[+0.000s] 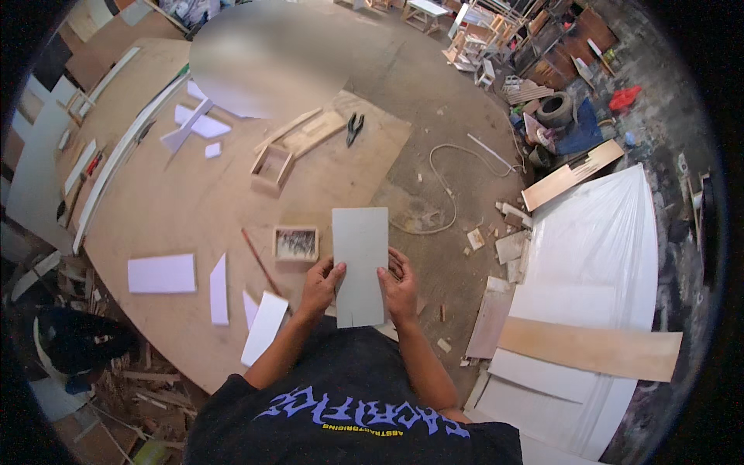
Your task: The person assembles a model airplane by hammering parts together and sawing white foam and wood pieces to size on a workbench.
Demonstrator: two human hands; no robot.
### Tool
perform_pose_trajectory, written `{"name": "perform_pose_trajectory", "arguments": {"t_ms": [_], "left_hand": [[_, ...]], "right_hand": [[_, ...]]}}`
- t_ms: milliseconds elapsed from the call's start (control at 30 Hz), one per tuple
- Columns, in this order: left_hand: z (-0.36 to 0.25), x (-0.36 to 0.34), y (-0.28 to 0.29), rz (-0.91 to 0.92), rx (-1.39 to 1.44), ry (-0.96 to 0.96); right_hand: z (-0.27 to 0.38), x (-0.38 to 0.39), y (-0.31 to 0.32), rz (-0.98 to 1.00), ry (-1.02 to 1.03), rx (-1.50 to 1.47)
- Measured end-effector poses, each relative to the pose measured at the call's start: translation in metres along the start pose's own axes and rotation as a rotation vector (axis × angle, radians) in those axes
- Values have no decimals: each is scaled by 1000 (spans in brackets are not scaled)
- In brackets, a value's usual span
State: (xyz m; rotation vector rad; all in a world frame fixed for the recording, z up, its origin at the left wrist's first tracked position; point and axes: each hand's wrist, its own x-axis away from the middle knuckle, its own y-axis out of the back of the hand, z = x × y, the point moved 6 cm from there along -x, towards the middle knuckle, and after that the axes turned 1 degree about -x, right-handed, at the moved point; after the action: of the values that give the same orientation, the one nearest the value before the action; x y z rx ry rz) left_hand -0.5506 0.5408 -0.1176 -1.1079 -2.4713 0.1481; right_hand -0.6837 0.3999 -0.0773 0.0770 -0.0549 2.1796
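Observation:
A flat rectangular grey-white board is held upright lengthwise in front of me, over the near right edge of the worktable. My left hand grips its left long edge, thumb on the face. On the opposite edge my right hand holds it the same way, fingers behind. A small dark mark shows near the board's lower end. Just beyond my left hand stands a small wooden box full of small dark pieces, probably nails or screws. A thin reddish-brown stick lies beside it.
The wooden worktable carries white cut pieces, a white slanted strip, an open wooden box and black-handled pliers. A hose curls on the floor. At right, plastic-covered white sheets lie under a plank.

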Motion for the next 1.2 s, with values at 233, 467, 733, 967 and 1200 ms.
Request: {"name": "perform_pose_trajectory", "arguments": {"t_ms": [233, 467, 733, 967, 1200], "left_hand": [[-70, -125, -86, 40, 30, 1], [-86, -263, -157, -100, 52, -40], [-133, -394, -256, -242, 108, -135], [-172, -514, -282, -309, 55, -141], [-239, -681, -298, -293, 86, -224]], "right_hand": [[29, -137, 61, -26, -65, -156], [33, -313, 135, 111, -151, -245], [80, -498, 192, 355, -164, -207], [82, -649, 198, 511, -113, -130], [104, -825, 177, 599, 44, 80]]}}
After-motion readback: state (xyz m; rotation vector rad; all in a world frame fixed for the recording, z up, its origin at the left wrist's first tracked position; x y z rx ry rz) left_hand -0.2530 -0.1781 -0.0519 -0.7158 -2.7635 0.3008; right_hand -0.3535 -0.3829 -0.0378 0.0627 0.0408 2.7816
